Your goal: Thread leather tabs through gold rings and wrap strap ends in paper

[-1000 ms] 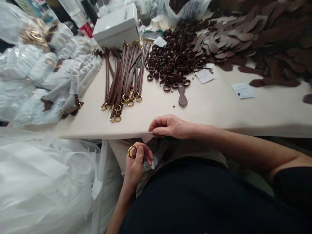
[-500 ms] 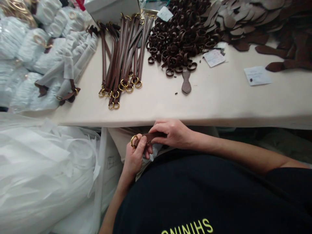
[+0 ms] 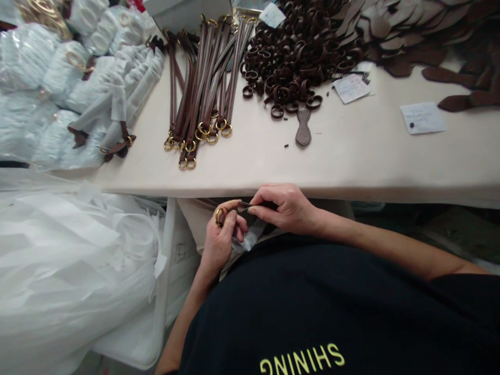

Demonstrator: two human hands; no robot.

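Just off the table's front edge, my left hand [image 3: 222, 234] is closed on a brown leather strap [image 3: 242, 207] with a gold ring [image 3: 219, 216] at its end. The ring sits against my fingers. Beside it on the right, my right hand [image 3: 287, 208] pinches the strap's other part between thumb and fingertips. The strap shows as a thin edge between the two hands. Some clear plastic [image 3: 250, 238] hangs below my left fingers. Beyond the hands, brown straps with gold rings [image 3: 201, 88] lie in a bunch on the table [image 3: 250, 172].
Small brown leather loops [image 3: 292, 62] are heaped behind, with one flat leather piece [image 3: 303, 130] in front. Paper slips [image 3: 423, 117] and leather pieces [image 3: 410, 31] lie on the right. Wrapped bundles [image 3: 29, 62] fill the left, above a white plastic-lined bin [image 3: 161, 291].
The strap has turned from its flat face to a thin edge. My right hand has moved slightly right, and the left index finger now stretches out along the strap. The whole view has shifted a little.
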